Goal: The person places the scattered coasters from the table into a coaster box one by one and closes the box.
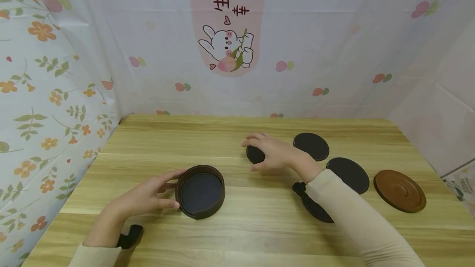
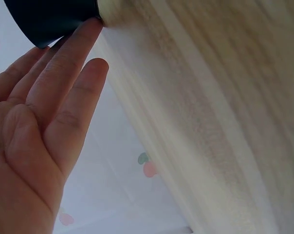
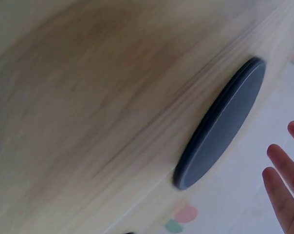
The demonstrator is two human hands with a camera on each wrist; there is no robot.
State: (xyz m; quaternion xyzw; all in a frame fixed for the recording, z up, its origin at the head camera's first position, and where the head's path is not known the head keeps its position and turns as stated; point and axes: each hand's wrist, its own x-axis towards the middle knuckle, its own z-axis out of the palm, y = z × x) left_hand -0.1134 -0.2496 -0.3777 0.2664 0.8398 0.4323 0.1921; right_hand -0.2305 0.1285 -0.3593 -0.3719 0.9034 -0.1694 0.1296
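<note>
A round, low-walled dark leather coaster holder (image 1: 202,192) stands on the table with its hollow facing up. My left hand (image 1: 150,195) lies along its left side, fingers extended. In the left wrist view, a straight fingertip touches the holder's dark wall (image 2: 54,19). My right hand (image 1: 272,151) is spread above a round black coaster (image 1: 255,155), partly hiding it. The right wrist view shows a dark disc (image 3: 222,124) flat on the wood, apart from the straight fingers (image 3: 283,195). Whether any right fingertip touches the black coaster is hidden.
Two more black coasters (image 1: 311,146) (image 1: 348,175) lie to the right. Beyond them is a brown round piece (image 1: 400,190) with a ringed centre. Another black disc (image 1: 315,209) is partly under my right sleeve. Patterned cloth hangs behind the wooden table (image 1: 252,234).
</note>
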